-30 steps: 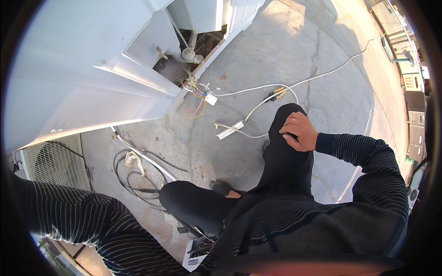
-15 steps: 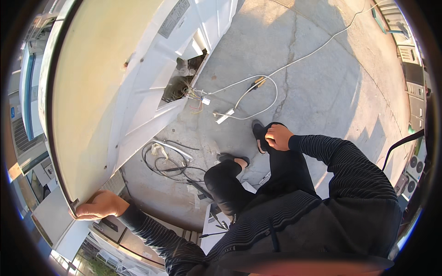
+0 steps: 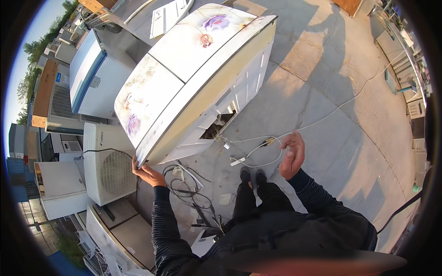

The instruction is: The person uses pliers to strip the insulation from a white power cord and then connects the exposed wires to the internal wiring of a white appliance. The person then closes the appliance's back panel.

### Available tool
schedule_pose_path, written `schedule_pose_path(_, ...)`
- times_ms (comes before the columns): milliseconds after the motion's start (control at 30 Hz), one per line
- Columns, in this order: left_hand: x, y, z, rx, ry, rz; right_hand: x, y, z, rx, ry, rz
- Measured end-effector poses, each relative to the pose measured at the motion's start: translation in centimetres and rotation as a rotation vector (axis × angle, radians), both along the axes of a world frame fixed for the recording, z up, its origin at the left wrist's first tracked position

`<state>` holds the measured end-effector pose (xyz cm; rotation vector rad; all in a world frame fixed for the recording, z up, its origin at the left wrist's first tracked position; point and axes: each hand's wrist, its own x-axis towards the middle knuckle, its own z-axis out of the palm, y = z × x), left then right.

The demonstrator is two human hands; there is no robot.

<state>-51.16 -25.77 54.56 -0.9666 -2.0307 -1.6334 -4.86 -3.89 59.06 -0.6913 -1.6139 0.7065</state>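
Note:
A white refrigerator (image 3: 198, 50) with purple flowers on its glossy doors fills the upper middle of the head view, tilted. My left hand (image 3: 148, 174) grips its near lower corner, thumb on one side and fingers curled round the edge. In its white rear panel is an opening (image 3: 218, 125) with loose wires spilling out. From there a white cord (image 3: 263, 162) loops over the concrete, near a yellow-and-black hand tool (image 3: 267, 142). My right hand (image 3: 293, 154) hangs in the air above the cord, touching nothing, with loosely bent fingers apart.
Left of the refrigerator stand a white outdoor air-conditioner unit (image 3: 110, 168) and a blue-lidded white chest (image 3: 88, 69). Black cables and tubing (image 3: 189, 191) lie tangled near my feet. More appliances (image 3: 129, 234) stand at lower left.
I have straightened up, and my right hand has lifted off my knee into the air. The refrigerator's flowered doors have come into view. My left hand stays on its corner.

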Motion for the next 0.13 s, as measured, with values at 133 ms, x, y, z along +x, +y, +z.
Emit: schedule_pose_path(133, 0.4, -1.2, 0.8, -0.05, -0.034, 0.041, -1.2, 3.7, 18.0, 0.555, 0.48, -0.049)
